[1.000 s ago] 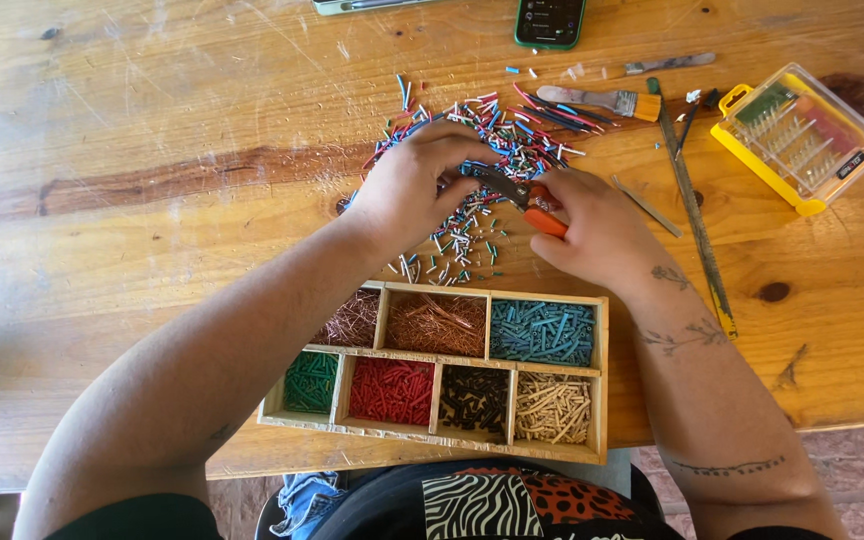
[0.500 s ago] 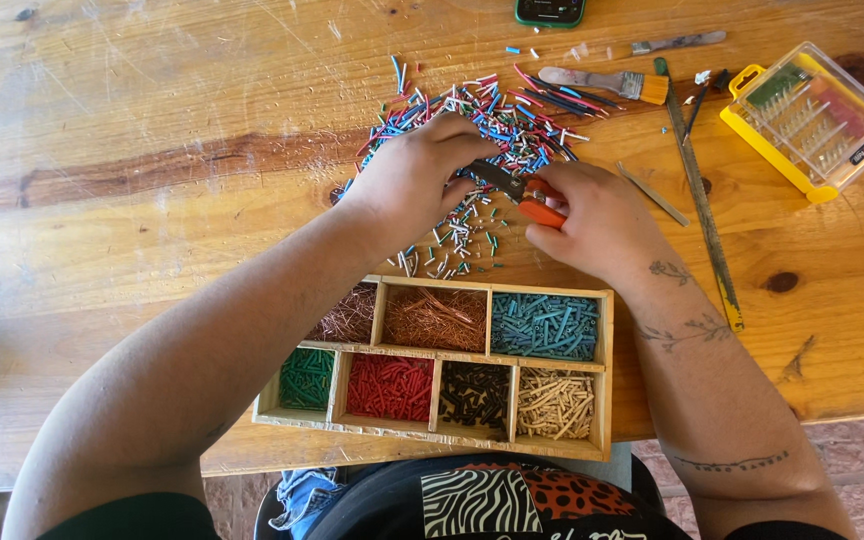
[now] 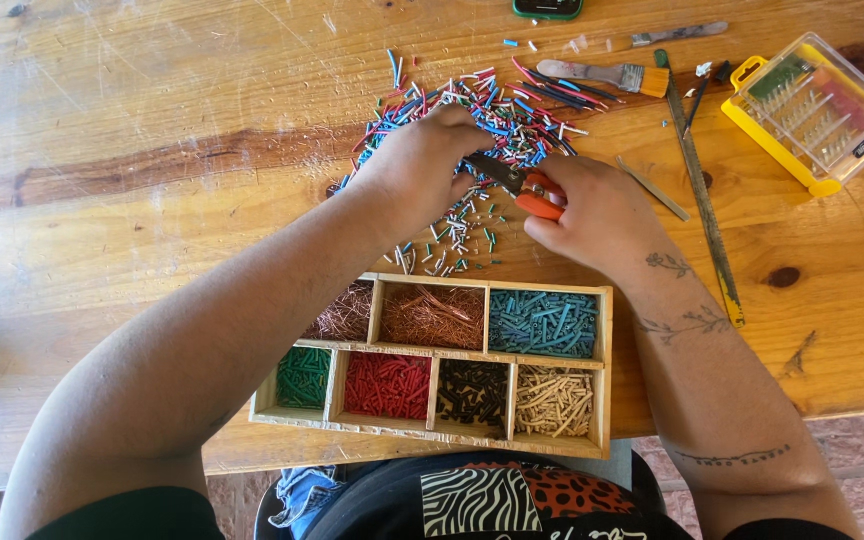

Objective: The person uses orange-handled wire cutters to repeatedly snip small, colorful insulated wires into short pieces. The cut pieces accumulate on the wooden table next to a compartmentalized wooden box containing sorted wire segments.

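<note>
My left hand (image 3: 422, 165) rests curled on a pile of short coloured wire pieces (image 3: 492, 105) on the wooden table, fingers closed over some of them. My right hand (image 3: 597, 210) grips orange-handled pliers (image 3: 524, 185), their dark jaws pointing left toward my left fingertips. Just below both hands stands a wooden sorting tray (image 3: 607, 370) with compartments of copper strands, blue, green, red, black and beige pieces.
A yellow screwdriver-bit case (image 3: 812, 105) lies at the far right. A small brush (image 3: 607, 73), a long metal file (image 3: 702, 190) and thin tools lie beside it. A dark device (image 3: 547, 8) sits at the top edge. The table's front edge (image 3: 852, 405) runs near my lap.
Both hands stay over the pile with the pliers. The view has shifted slightly, so the far things sit higher in the frame.
</note>
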